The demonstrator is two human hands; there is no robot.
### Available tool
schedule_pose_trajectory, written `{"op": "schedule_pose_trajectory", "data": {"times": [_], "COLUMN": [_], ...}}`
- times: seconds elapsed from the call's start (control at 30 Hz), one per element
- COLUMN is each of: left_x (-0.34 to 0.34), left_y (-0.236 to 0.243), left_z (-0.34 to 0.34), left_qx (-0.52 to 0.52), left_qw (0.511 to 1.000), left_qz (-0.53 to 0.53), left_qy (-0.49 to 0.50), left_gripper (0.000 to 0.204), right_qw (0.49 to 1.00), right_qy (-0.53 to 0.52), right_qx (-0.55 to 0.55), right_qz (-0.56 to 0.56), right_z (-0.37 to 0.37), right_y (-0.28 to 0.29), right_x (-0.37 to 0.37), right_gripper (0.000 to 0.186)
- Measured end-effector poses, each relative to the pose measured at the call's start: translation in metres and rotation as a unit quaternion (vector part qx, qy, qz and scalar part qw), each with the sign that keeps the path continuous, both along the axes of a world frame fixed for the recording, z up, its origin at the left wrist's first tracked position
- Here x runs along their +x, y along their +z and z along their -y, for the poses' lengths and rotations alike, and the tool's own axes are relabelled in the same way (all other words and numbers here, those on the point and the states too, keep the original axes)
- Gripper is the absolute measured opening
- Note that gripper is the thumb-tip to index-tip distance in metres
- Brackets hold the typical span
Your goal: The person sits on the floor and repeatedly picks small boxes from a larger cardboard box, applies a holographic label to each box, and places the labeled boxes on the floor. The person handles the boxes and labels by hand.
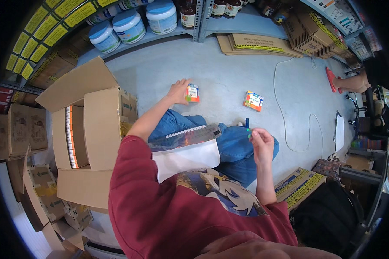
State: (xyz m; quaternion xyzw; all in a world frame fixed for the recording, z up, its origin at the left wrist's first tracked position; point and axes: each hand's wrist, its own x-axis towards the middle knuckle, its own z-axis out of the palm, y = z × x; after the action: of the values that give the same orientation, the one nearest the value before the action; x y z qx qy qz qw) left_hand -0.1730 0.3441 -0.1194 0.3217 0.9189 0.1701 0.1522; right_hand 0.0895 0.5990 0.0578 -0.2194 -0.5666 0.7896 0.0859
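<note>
On the floor ahead, my left hand is closed around the edge of a small orange, white and green carton. A similar small carton lies apart to its right. Over my right knee, my right hand pinches a small green piece; its kind is too small to make out. Just past those fingertips a dark blue stick-like thing shows. Across my lap lies a shiny clear sheet with a row of white marks, and a white sheet hangs from it toward me.
A large cardboard box stands with its flaps up at my left, a row of cartons inside. Shelves with white blue-lidded tubs run along the back. A cable trails over the floor at right, near a black bag.
</note>
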Motion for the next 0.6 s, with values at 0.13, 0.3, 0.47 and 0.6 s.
{"op": "schedule_pose_trajectory", "data": {"times": [0.13, 0.3, 0.47, 0.6], "left_x": [0.024, 0.09, 0.128, 0.14], "left_y": [0.107, 0.233, 0.247, 0.239], "left_z": [-0.005, -0.01, -0.016, -0.032], "left_qx": [0.271, 0.428, 0.554, 0.589], "left_qw": [0.96, 0.9, 0.827, 0.802], "left_qz": [-0.059, -0.045, 0.017, 0.049], "left_qy": [0.034, 0.063, 0.091, 0.088], "left_gripper": [0.096, 0.089, 0.09, 0.091], "right_qw": [0.988, 0.967, 0.974, 0.975], "right_qy": [0.086, 0.212, 0.21, 0.201], "right_qx": [-0.127, -0.121, -0.002, 0.008], "right_qz": [0.018, -0.069, -0.086, -0.097], "right_z": [0.002, 0.046, 0.068, 0.061], "right_y": [0.014, 0.06, 0.086, 0.082], "right_x": [-0.043, -0.083, -0.081, -0.074], "right_gripper": [0.008, 0.01, 0.01, 0.011]}}
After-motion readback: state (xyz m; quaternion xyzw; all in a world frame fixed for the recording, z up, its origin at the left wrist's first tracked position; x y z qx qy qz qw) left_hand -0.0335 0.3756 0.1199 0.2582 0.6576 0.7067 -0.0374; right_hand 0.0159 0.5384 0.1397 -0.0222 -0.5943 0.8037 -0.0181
